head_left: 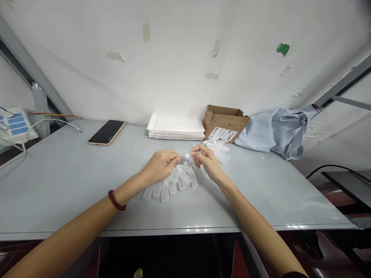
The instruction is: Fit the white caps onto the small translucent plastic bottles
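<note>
My left hand (165,164), with a dark red beaded bracelet on its wrist, is pinched closed above the middle of the table. A thin dark tip shows at its fingertips; the rest of what it grips is hidden. Close beside it, my right hand (205,160) pinches a small translucent white plastic tube (188,156), partly covered by the fingers. The two hands' fingertips nearly meet at one end of this tube. Similar tubes (165,189) lie fanned out under and in front of my left hand. More such tubes (220,150) lie in a bunch behind my right hand.
A stack of white padded envelopes (176,129) and an open cardboard box (224,123) stand against the wall, with a light blue cloth bag (272,129) to their right. On the left are a phone (106,132), a white cable (58,120) and a power strip (17,123). The table's front edge (174,232) is nearest me.
</note>
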### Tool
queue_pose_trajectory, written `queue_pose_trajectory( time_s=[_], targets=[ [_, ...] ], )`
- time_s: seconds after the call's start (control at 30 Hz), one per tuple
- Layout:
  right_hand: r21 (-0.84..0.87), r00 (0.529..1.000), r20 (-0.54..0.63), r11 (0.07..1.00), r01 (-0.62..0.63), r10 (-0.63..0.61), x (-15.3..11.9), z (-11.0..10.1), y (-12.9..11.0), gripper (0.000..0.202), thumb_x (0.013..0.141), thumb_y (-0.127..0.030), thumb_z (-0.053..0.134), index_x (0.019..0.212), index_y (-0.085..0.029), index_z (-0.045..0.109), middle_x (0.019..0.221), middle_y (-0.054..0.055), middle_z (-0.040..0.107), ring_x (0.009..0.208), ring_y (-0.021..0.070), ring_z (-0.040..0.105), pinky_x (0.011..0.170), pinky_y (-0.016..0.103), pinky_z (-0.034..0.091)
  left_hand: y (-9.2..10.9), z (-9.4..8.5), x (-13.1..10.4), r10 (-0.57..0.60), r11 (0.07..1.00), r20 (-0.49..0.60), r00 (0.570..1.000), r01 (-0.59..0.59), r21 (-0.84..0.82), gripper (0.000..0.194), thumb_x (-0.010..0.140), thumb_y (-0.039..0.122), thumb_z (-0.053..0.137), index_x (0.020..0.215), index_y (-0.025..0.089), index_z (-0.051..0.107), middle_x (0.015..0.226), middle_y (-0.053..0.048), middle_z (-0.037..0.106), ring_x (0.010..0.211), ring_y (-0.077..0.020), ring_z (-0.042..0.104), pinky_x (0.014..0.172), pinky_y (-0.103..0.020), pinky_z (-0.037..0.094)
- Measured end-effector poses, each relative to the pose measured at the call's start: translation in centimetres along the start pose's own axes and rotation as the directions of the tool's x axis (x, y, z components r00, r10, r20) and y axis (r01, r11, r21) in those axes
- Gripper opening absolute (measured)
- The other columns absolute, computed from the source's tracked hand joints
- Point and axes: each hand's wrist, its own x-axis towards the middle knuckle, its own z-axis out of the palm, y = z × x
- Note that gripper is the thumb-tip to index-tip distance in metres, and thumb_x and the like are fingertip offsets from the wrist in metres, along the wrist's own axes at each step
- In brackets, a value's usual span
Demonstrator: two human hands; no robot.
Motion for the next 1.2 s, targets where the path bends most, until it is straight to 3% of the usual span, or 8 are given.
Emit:
queue_pose_trajectory(
  time_s=[0.43,0.63,0.87,1.2],
  targets=[
    [0.044,1.0,0.001,0.999,-0.009,0.009,-0.1,0.6,0.6,0.011,0.076,-0.028,0.056,0.072,-0.018,0.054,0.053,-0.007,0.042,0.048,0.0083,0.038,0.047,0.023,0.032,-0.8,0.4,-0.2,0.096,0.988,-0.026,0.995,-0.092,0.125,0.024,0.086,0.013,0.042,0.074,0.015,0.063,0.069,-0.004,0.062,0.066,-0.0154,0.055,0.061,-0.027,0.041],
    [0.111,1.0,-0.023,0.994,-0.003,0.006,-0.1,0.4,-0.2,0.013,0.076,-0.03,0.058,0.073,-0.017,0.057,0.053,-0.006,0.042,0.049,0.0083,0.038,0.048,0.023,0.033,0.3,-0.7,0.3,-0.079,0.995,-0.042,0.996,0.077,-0.067,0.02,0.085,0.02,0.049,0.076,0.017,0.067,0.074,-0.002,0.067,0.066,-0.0133,0.056,0.057,-0.023,0.04],
    [0.123,0.999,-0.049,0.992,-0.002,0.008,-0.1,0.2,-0.4,0.014,0.074,-0.03,0.059,0.072,-0.017,0.057,0.053,-0.005,0.044,0.05,0.0082,0.038,0.048,0.023,0.033,1.0,-2.0,0.7,-0.265,0.94,0.036,0.964,0.266,-0.215,0.021,0.084,0.029,0.053,0.078,0.017,0.07,0.079,-0.002,0.07,0.074,-0.0157,0.062,0.065,-0.025,0.045],
    [0.108,0.998,0.07,0.994,0.003,-0.01,-0.3,0.2,-0.2,0.013,0.079,-0.031,0.056,0.076,-0.018,0.055,0.058,-0.005,0.046,0.05,0.0085,0.042,0.05,0.023,0.036,0.9,-1.7,0.6,-0.324,0.9,0.072,0.943,0.33,-0.286,0.022,0.081,0.029,0.054,0.074,0.015,0.069,0.073,-0.004,0.069,0.07,-0.0174,0.061,0.063,-0.027,0.046]
  ],
)
